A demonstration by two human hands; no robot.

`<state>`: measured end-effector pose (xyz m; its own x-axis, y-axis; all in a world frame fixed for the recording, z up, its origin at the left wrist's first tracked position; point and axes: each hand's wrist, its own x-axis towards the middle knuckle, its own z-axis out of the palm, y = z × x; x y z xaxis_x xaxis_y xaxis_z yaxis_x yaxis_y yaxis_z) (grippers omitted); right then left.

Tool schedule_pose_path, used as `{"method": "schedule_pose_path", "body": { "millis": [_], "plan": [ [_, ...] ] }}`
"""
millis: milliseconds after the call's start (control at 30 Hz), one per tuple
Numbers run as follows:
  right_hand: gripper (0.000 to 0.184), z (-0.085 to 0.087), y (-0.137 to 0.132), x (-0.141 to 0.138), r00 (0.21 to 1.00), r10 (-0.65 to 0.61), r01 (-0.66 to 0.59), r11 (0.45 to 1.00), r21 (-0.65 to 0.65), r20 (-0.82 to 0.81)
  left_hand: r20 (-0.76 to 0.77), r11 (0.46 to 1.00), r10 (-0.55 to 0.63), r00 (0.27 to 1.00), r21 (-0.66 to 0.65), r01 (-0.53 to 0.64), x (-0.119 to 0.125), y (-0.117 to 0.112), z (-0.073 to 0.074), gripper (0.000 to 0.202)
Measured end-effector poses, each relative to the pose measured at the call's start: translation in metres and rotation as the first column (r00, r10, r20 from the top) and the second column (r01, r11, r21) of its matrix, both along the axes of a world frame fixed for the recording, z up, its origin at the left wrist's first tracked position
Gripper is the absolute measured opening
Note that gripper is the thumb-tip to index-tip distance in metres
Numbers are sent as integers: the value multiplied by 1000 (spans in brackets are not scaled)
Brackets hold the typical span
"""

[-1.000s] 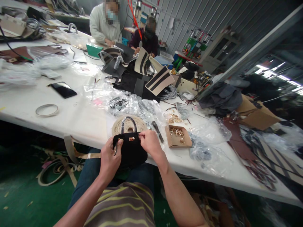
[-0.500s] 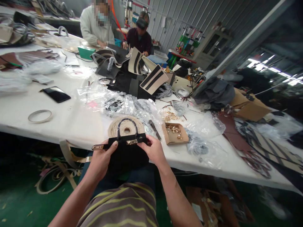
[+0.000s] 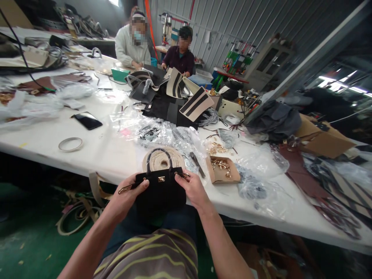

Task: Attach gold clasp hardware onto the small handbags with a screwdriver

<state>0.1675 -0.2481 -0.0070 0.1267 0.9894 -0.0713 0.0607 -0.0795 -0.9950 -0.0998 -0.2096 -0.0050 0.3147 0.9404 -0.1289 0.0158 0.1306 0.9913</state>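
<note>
A small black handbag with an arched top handle and a gold turn-lock at its upper middle is held upright at the table's front edge. My left hand grips its upper left corner, thumb on the front, and a gold-tipped strap end sticks out past those fingers. On the upper right corner my right hand is closed, its thumb near a small gold stud, with another gold-trimmed strap end by the fingers. Right behind the bag lies a roll of beige strip, partly hidden by the handle.
A cardboard tray of gold hardware and a dark tool lie to the right. Clear plastic bags and striped panels cover the middle. A phone and a pale ring are at left. Two people work across the table.
The gold-trimmed strap end that lay across the lock is now off it, by my right fingers, leaving the turn-lock exposed. The whole view has shifted, with things appearing farther right and lower.
</note>
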Motion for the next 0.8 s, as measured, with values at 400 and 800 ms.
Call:
{"method": "schedule_pose_path", "body": {
  "millis": [400,800],
  "plan": [
    [37,2,2,-16,984,-85,69,992,105,156,-4,999,-47,999,-11,47,-6,1,4,37],
    [41,10,11,-22,972,-34,-5,987,162,232,142,986,90,986,-150,-68,-17,-4,-6,50]
  ]
}}
